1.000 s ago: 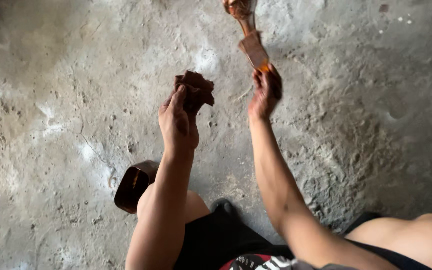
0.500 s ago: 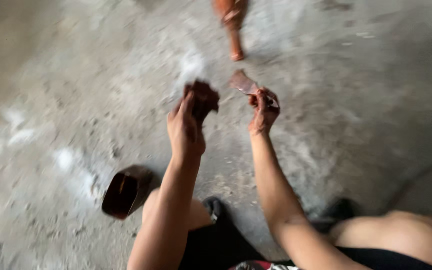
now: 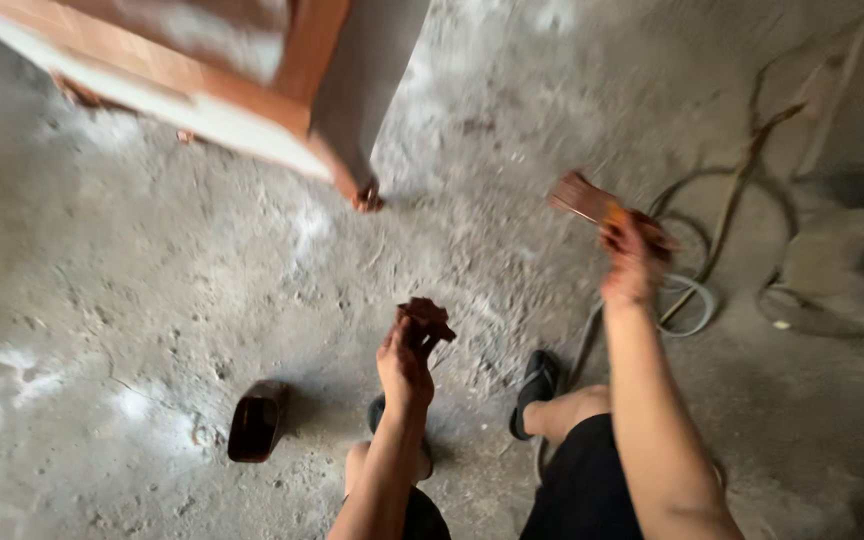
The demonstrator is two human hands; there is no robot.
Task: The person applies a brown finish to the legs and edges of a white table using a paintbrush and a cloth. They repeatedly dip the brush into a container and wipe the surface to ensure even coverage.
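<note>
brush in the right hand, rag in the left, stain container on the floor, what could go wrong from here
1. The brush in the right hand is raised over bare concrete, so it might drip.
2. The dark container sits on the floor near the person's foot and could be kicked over.
3. Cables loop close to the sandal, a possible trip hazard.

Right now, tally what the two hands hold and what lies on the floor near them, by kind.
Brushes: 1, in the right hand, brush
Stained rags: 1, in the left hand, rag
Dark containers on the floor: 1, container
Black sandals: 2, sandal, the other partly hidden
Cable coils: 1, cable
Total: 6
</note>
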